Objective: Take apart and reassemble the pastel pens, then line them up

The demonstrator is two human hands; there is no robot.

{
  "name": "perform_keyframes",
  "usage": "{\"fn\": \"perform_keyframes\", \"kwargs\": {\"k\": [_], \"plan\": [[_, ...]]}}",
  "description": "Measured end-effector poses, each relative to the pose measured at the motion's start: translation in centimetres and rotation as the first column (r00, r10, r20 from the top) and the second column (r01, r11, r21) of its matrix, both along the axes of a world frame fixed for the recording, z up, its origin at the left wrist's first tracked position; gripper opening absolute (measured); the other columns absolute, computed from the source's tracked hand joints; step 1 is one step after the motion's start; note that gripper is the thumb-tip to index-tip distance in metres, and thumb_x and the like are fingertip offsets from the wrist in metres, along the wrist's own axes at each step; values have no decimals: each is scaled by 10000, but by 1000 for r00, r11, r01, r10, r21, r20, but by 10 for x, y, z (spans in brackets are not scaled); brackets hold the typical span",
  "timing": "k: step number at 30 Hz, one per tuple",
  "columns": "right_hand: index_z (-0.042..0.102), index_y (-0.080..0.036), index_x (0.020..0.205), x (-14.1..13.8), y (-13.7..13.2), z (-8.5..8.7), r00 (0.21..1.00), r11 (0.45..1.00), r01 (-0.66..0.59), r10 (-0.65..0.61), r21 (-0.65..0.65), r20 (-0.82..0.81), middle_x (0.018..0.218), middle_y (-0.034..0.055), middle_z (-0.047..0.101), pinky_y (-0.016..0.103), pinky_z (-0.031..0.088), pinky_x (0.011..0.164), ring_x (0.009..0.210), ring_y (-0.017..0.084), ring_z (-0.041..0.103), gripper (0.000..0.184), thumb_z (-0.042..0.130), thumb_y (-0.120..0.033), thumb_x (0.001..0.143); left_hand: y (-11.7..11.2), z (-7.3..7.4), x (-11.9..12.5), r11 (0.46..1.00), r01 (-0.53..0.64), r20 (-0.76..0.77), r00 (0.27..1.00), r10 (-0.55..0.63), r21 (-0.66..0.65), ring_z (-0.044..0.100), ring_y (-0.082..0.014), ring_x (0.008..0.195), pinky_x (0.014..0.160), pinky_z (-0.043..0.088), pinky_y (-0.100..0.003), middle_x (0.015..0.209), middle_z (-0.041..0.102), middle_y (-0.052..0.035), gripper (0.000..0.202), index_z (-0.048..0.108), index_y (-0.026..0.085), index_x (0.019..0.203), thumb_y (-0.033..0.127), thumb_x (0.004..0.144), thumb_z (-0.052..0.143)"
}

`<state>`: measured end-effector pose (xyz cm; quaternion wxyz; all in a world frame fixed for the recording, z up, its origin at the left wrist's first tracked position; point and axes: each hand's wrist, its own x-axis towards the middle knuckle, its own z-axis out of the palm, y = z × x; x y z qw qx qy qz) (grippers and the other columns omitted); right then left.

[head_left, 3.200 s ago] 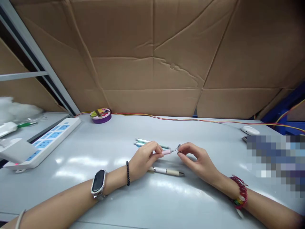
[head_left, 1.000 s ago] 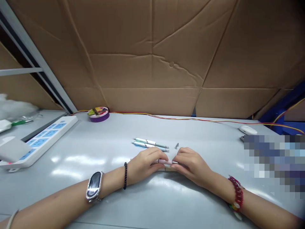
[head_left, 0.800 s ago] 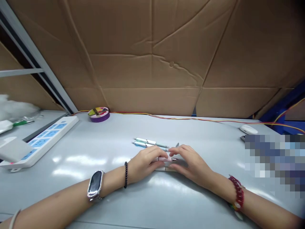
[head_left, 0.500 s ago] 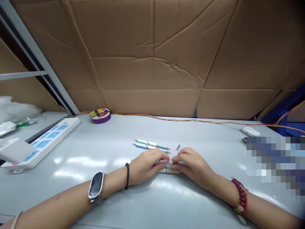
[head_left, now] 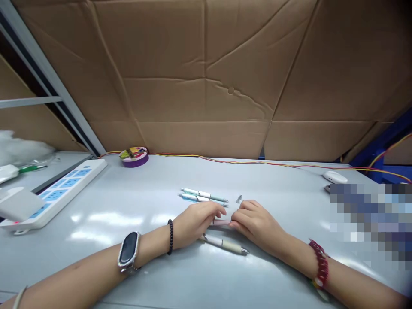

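A pink pen [head_left: 221, 222] lies crosswise between my hands, its ends hidden by fingers. My left hand [head_left: 201, 223] curls round its left part, thumb out of sight. Bent fingers of my right hand [head_left: 257, 221] pinch the right end. Closer to me a white and cream pen [head_left: 227, 245] rests slantwise on the table, its left end by my left hand. Behind my hands are a white and green pen [head_left: 204, 195] and a white and blue pen [head_left: 195, 197], partly covered by my left hand. A small silver piece [head_left: 238, 198] sits just beyond my right fingers.
A white power strip [head_left: 61, 193] with a plugged-in adapter [head_left: 21, 204] is on the left. Purple tape [head_left: 134, 157] stands at the back, near red and yellow wires [head_left: 206, 157]. On the right are a white mouse [head_left: 334, 177] and a blurred-out area. Cardboard [head_left: 202, 98] backs the table.
The cream pen, earlier close under my hands, now lies nearer to me, slanted and more exposed. My right fingers have closed over the pink pen's end; the small dark piece seen there is hidden.
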<state>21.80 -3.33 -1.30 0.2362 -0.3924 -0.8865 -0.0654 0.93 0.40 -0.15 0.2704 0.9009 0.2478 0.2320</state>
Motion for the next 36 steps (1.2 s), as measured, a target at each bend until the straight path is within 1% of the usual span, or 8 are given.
{"fn": "perform_keyframes", "kwargs": {"k": [4, 8, 13, 22, 26, 31, 34, 36], "plan": [[554, -185, 662, 1, -1, -1, 997, 999, 26, -29, -37, -69, 602, 26, 529, 272, 398, 605, 621, 147, 469, 308, 406, -310, 902, -1, 3, 1, 1000, -13, 27, 1000, 14, -29, 535, -133, 808, 728, 421, -231, 908, 579, -29, 168, 515, 186, 962, 183, 898, 360], [586, -187, 759, 3, -1, -2, 985, 998, 6, -17, -63, -175, 661, 32, 568, 276, 428, 625, 660, 150, 505, 175, 488, -284, 867, -1, 3, 1, 999, 14, 14, 1000, -13, -43, 530, -139, 814, 702, 418, -223, 914, 570, -18, 142, 509, 196, 964, 190, 823, 525], [584, -189, 783, 3, 1, -4, 963, 998, -28, 14, -48, -269, 680, 28, 585, 273, 435, 630, 658, 143, 513, 102, 519, -232, 847, 0, -1, 0, 999, 32, 41, 999, -32, -6, 526, -130, 809, 710, 416, -218, 880, 558, -20, 116, 515, 188, 950, 160, 841, 489], [601, -170, 693, 4, 0, -3, 981, 996, -31, 14, -83, -194, 592, 26, 541, 272, 401, 627, 614, 137, 479, 343, 416, -377, 894, -3, 3, -1, 997, 82, 5, 997, -82, 1, 535, -125, 800, 726, 407, -217, 922, 593, -27, 175, 506, 180, 1002, 166, 898, 365], [581, -168, 640, 3, -1, -1, 991, 987, -24, 4, -156, -130, 543, 19, 504, 261, 362, 573, 560, 130, 435, 444, 315, -378, 927, -1, 0, -1, 997, 58, -27, 998, -59, -45, 529, -112, 751, 672, 407, -196, 890, 581, -3, 129, 513, 197, 986, 236, 865, 491], [552, -184, 1012, 3, -3, 1, 988, 964, -38, -3, -263, -155, 780, 43, 603, 268, 395, 638, 700, 153, 518, 263, 502, -385, 851, 0, 0, -1, 998, 64, -5, 998, -64, -5, 529, -120, 793, 707, 404, -205, 895, 579, -13, 125, 519, 190, 981, 208, 888, 437], [572, -185, 918, 3, -2, -2, 984, 978, -44, 8, -202, -177, 735, 34, 591, 260, 402, 630, 680, 145, 518, 146, 505, -299, 857, -1, 1, -1, 998, 57, 13, 998, -57, 9, 530, -129, 826, 728, 404, -216, 927, 583, -32, 178, 508, 180, 1002, 171, 905, 359], [587, -178, 824, 3, -1, -4, 983, 988, -46, 18, -148, -185, 663, 26, 565, 247, 397, 593, 632, 136, 501, 173, 468, -292, 877, -1, 1, -1, 999, 47, 11, 999, -47, 4, 529, -130, 821, 721, 405, -216, 929, 580, -33, 180, 506, 182, 1000, 174, 907, 352]]}}
